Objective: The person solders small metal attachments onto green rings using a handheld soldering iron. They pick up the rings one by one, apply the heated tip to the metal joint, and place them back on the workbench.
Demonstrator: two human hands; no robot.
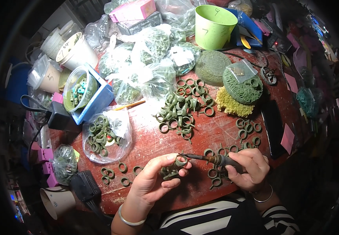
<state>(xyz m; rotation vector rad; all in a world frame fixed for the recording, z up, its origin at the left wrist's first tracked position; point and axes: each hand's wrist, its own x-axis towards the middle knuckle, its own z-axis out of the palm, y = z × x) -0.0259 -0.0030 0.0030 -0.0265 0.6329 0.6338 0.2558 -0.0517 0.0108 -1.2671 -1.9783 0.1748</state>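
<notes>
My left hand (154, 174) is closed around a few dark green rings (169, 171), one of them raised at the fingertips. My right hand (251, 168) grips a soldering-iron-like pen (212, 158) by its dark handle. The thin tip points left and meets, or nearly meets, the raised ring; the exact contact is too small to tell. Loose green rings (216, 182) lie beside and partly behind my right hand, and a few more (122, 167) rest left of my left hand. Farther up the red table (146, 137) is a large heap of such rings (181, 109).
An open plastic bag of rings (103, 135) lies at left, near a blue bin (99, 94) holding a clear tub. Filled bags (146, 70) crowd the back beside a green bucket (215, 29). Round green textured pads (242, 86) and a black phone-like slab (273, 129) are at right.
</notes>
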